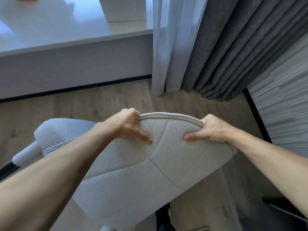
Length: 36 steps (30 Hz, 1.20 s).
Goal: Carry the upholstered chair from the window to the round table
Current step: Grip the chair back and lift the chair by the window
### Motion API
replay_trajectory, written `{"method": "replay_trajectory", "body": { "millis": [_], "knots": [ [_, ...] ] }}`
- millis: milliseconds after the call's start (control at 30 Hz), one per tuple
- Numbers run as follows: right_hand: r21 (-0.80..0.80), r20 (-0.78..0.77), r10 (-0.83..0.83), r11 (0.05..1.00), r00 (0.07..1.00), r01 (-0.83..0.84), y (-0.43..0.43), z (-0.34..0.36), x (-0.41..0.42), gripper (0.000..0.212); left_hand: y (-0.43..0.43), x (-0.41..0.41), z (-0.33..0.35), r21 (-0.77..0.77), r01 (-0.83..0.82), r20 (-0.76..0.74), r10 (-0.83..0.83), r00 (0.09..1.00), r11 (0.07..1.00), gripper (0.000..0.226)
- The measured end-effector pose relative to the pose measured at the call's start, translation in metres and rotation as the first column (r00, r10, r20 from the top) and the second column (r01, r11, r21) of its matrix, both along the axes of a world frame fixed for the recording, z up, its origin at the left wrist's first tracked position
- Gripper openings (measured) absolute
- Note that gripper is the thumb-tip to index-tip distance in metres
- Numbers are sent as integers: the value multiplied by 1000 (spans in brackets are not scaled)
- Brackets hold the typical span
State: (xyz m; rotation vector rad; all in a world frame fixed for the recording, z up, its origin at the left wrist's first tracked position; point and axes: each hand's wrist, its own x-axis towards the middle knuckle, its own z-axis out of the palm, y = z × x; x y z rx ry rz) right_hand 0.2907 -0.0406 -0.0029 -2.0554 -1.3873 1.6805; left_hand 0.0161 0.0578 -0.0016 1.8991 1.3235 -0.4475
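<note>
The upholstered chair [150,165], covered in light grey-white woven fabric, fills the middle of the head view, seen from behind and above. My left hand [126,125] grips the top edge of its backrest on the left, fingers curled over the piped rim and thumb pressed on the back panel. Towards the right of the same rim my right hand [211,130] holds it the same way. A padded armrest [26,155] with a dark leg below shows at the lower left. The round table is out of sight.
A low white window sill ledge [75,52] runs across the far side. A sheer white curtain [168,47] and a dark grey curtain [233,50] hang at the right, beside a textured grey wall [283,105]. Wooden floor [93,104] lies between chair and ledge.
</note>
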Motion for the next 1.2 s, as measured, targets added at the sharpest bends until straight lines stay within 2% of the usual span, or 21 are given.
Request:
{"method": "replay_trajectory", "body": {
  "millis": [267, 500, 667, 867, 1033, 1200],
  "knots": [
    [125, 116, 31, 991, 993, -45, 27, 104, -4, 37, 15, -9, 80, 42, -24, 130, 19, 991, 999, 71],
    [243, 238, 64, 962, 969, -123, 37, 184, -20, 34, 14, -28, 134, 90, -86, 276, 58, 959, 992, 61],
    [288, 297, 84, 942, 951, -173, 29, 213, -43, 37, -4, -50, 151, 113, -178, 383, 122, 916, 978, 55],
    [297, 361, 101, 930, 927, -217, 0, 234, -85, 36, -37, -89, 149, 179, -279, 477, 165, 864, 944, 63],
    [329, 465, 107, 901, 879, -283, -18, 259, -138, 64, -63, -140, 162, 237, -327, 510, 169, 843, 915, 64],
    [342, 574, 134, 857, 808, -385, -30, 284, -197, 68, -97, -194, 171, 238, -443, 593, 232, 771, 865, 56]
  ]
}}
